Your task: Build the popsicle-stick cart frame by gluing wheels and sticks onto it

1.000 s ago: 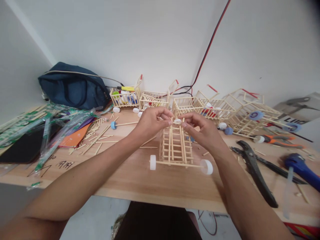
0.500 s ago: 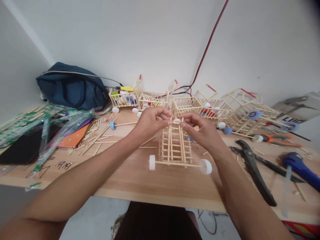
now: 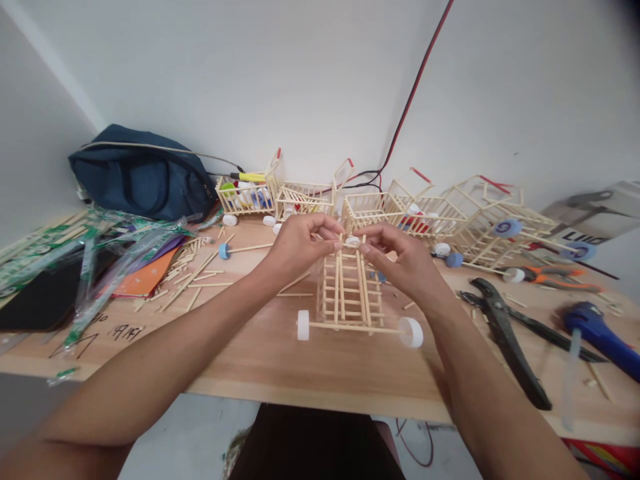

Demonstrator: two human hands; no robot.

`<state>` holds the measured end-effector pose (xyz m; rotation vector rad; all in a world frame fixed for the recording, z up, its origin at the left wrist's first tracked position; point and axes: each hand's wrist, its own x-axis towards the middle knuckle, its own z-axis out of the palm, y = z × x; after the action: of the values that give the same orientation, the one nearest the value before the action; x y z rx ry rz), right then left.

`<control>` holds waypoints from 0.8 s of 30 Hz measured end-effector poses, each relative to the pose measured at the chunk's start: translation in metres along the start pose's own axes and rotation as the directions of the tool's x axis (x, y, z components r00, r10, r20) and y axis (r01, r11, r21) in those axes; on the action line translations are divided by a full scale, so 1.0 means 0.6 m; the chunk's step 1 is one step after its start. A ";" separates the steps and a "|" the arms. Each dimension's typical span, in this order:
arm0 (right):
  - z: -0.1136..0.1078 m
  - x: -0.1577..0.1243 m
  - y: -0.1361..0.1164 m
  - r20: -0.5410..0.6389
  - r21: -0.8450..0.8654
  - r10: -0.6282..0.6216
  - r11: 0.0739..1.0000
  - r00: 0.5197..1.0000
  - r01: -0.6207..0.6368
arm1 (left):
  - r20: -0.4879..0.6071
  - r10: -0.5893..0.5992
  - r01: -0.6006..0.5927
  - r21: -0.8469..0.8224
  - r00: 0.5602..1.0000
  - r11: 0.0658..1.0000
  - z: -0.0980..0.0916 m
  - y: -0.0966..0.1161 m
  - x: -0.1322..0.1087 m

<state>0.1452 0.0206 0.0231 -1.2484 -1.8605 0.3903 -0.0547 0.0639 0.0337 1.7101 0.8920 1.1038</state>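
A small cart frame of wooden sticks (image 3: 350, 297) lies in front of me on the table, its grid of slats facing up. Across its near end runs a stick axle with a white bottle cap (image 3: 411, 332) on the right end and another white cap (image 3: 303, 325) on the left. At the far end, my left hand (image 3: 313, 241) and my right hand (image 3: 393, 253) pinch at the stick ends from either side. Between their fingertips sits one more white bottle cap (image 3: 353, 241). Fingers partly cover what each hand grips.
Several finished stick carts (image 3: 247, 193) stand along the wall. On the right lie black-handled pliers (image 3: 510, 340), a blue glue gun (image 3: 597, 337) and orange-handled pliers (image 3: 555, 275). Loose cut sticks (image 3: 197, 273), plastic wrappers (image 3: 93, 280) and a dark blue bag (image 3: 145, 177) occupy the left.
The whole view has shifted very slightly. Both hands keep their grip at the far end of the frame, with no other visible movement.
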 end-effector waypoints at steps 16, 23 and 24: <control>0.001 -0.001 0.000 0.004 0.014 0.013 1.000 1.000 -0.013 | 0.010 0.003 -0.003 -0.014 1.000 1.000 -0.001 -0.001 -0.001; 0.001 0.000 0.000 -0.004 0.009 0.017 1.000 1.000 -0.017 | 0.006 0.000 0.000 -0.009 1.000 1.000 0.000 -0.002 -0.001; 0.001 0.000 0.000 -0.003 0.007 0.015 1.000 1.000 -0.015 | 0.006 -0.002 0.002 -0.010 1.000 1.000 0.000 -0.002 -0.001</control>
<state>0.1448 0.0207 0.0227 -1.2582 -1.8460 0.4026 -0.0550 0.0640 0.0327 1.7029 0.8833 1.0998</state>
